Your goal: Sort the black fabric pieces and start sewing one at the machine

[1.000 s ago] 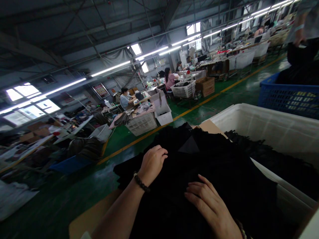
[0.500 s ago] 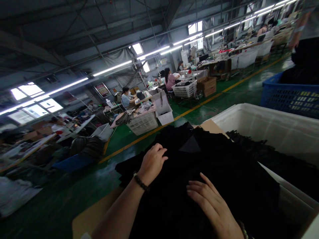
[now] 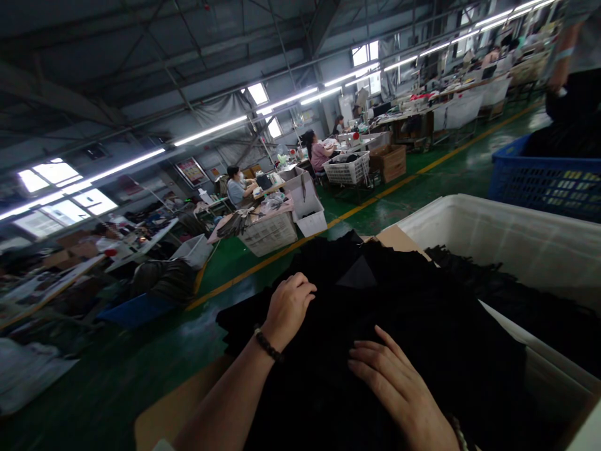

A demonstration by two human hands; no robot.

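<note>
A pile of black fabric pieces (image 3: 413,313) is spread in front of me, with ragged layered edges at the far side. My left hand (image 3: 290,310) is at the pile's left part, fingers curled and drawn together on the black cloth; the fingertips are partly hidden. Lower and to the right, my right hand (image 3: 399,388) lies flat on the same fabric, its fingers stretched out. A small dark grey triangular patch (image 3: 357,275) shows on the cloth beyond both hands. Tan board (image 3: 173,401) sticks out from beneath the pile at lower left.
To the right stands a white plastic bin (image 3: 526,235) holding black cloth strips. Behind it is a blue basket (image 3: 544,181), with a person (image 3: 582,56) standing beside it. Across the green floor (image 3: 225,300), several people sit at sewing tables near a white crate (image 3: 347,169) and a cardboard box (image 3: 387,161).
My left hand's thumb and fingers have drawn closer together. The right hand has slid very slightly left, and the fabric pile looks nearly the same.
</note>
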